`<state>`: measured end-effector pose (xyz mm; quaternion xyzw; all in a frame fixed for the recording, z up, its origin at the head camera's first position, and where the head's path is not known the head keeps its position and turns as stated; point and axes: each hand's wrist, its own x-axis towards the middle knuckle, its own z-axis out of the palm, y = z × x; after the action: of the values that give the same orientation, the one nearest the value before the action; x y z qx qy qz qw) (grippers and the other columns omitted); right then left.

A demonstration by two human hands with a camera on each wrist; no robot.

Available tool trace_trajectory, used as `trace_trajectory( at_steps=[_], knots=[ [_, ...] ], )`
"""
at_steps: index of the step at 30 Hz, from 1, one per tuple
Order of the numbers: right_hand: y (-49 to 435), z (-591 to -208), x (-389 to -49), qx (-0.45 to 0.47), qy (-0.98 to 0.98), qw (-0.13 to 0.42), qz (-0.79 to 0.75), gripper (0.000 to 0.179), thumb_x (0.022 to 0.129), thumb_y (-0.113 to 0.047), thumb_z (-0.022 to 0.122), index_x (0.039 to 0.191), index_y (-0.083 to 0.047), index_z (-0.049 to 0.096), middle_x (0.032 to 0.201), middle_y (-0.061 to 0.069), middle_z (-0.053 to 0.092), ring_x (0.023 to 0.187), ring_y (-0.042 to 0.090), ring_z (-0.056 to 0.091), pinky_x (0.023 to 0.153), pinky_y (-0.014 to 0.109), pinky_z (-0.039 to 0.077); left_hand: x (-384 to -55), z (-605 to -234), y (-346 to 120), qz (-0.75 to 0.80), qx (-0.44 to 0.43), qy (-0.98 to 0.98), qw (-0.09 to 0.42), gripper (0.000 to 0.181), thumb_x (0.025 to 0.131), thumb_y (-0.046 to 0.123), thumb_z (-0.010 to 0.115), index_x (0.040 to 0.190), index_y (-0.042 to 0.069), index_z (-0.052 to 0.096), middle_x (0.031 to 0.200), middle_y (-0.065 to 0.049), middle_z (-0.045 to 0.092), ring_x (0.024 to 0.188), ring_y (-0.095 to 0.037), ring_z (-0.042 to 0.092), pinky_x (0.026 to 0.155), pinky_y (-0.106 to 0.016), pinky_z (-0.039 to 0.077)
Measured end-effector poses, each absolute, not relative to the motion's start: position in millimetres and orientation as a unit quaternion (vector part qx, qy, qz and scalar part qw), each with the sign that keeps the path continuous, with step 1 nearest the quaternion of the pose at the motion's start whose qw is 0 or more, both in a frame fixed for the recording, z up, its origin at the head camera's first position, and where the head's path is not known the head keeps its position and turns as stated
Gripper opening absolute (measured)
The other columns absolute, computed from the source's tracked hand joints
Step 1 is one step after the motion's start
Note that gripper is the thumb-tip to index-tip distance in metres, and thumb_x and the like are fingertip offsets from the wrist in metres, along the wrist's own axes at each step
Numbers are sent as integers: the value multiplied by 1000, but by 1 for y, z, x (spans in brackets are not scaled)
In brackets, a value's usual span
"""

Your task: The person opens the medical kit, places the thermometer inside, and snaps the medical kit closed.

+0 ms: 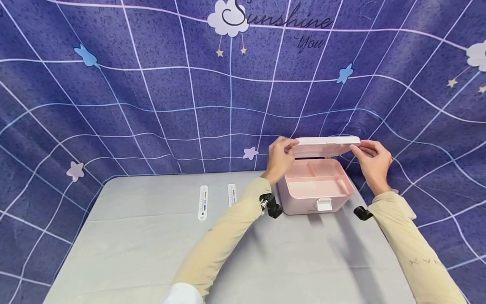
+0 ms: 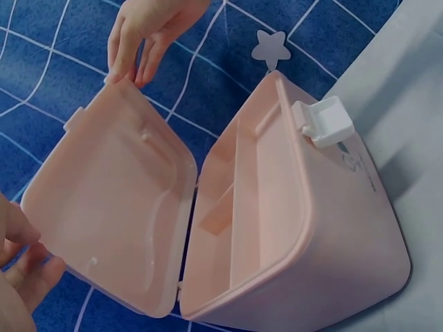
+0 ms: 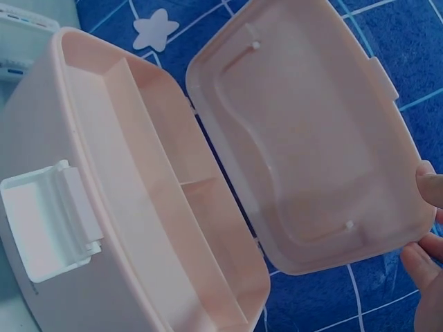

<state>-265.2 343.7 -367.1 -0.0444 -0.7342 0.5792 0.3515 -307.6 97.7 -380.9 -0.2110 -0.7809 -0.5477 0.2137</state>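
1. One blue-purple curtain (image 1: 152, 90), patterned with a grid, clouds and stars, hangs behind the grey-covered bench (image 1: 133, 253).
2. One pink storage box (image 1: 298, 205) stands at the bench's rear right; its hinged lid (image 1: 322, 148) is raised, showing one long front compartment and two smaller ones behind.
3. Two hands sit apart, both clamped on the lid: the left hand (image 1: 280, 159) pinches its left corner, the right hand (image 1: 373, 164) its right.
4. Two white thermometers (image 1: 203, 203) lie left of the box, one partly hidden by a sleeve (image 1: 224, 238).
5. One white latch (image 1: 324, 205) is on the box's front.
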Motion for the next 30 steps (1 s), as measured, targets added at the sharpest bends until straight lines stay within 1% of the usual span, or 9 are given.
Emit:
trace_trajectory(
  at_steps=[4,7,11,15,19,22,26,28,30],
  knots=[
    [349,-371,-273,-42,-745,347,569,37,77,2,73,108,16,60,92,11,67,80,6,64,74,11,49,-310,-379,97,-542,-216,-785,210,33,77,-14,56,101,2,72,91,-12,63,78,-14,59,74,-24,52],
    [355,-376,-282,-57,-756,335,560,38,78,3,71,114,12,61,104,16,67,89,8,64,80,13,49,-311,-378,97,-535,-215,-788,214,31,79,-11,57,103,2,72,93,-14,63,80,-16,59,75,-31,52],
    [357,-380,-292,-72,-781,312,537,43,80,5,68,122,6,59,120,21,61,105,11,62,87,18,47,-314,-376,96,-531,-213,-793,211,29,81,-7,58,106,2,71,97,-14,62,85,-20,58,77,-31,51],
    [356,-377,-296,-64,-810,298,501,46,81,4,66,127,3,57,125,22,57,113,22,59,89,22,48,-318,-377,94,-537,-219,-792,192,34,79,-8,58,110,1,69,100,-15,60,91,-26,58,81,-34,50],
    [354,-373,-297,-49,-842,274,462,52,82,2,66,132,3,51,134,19,51,116,33,54,92,27,47,-322,-378,90,-532,-226,-798,173,41,77,-9,57,116,1,65,107,-15,59,99,-29,56,85,-33,47],
    [354,-371,-298,-30,-858,250,447,60,82,1,66,138,2,44,143,19,41,119,38,49,96,35,43,-325,-377,87,-516,-233,-809,160,46,77,-7,56,122,2,62,113,-12,57,103,-28,55,86,-27,44],
    [354,-373,-299,0,-869,224,441,67,82,0,67,142,2,37,149,19,29,127,37,40,100,42,39,-328,-377,85,-500,-240,-820,141,49,79,-4,54,127,4,59,120,-8,53,108,-26,53,86,-20,41],
    [355,-374,-300,10,-870,215,442,69,82,1,67,143,3,35,151,19,24,131,35,35,101,42,37,-330,-377,85,-497,-242,-823,133,49,80,-3,54,128,5,58,124,-8,52,110,-25,53,87,-20,41],
    [355,-376,-301,11,-871,210,443,71,81,1,68,144,3,33,152,18,23,134,33,33,102,42,37,-331,-378,85,-497,-247,-823,125,49,81,-3,53,129,5,56,127,-8,51,111,-24,52,88,-22,43]
  ],
)
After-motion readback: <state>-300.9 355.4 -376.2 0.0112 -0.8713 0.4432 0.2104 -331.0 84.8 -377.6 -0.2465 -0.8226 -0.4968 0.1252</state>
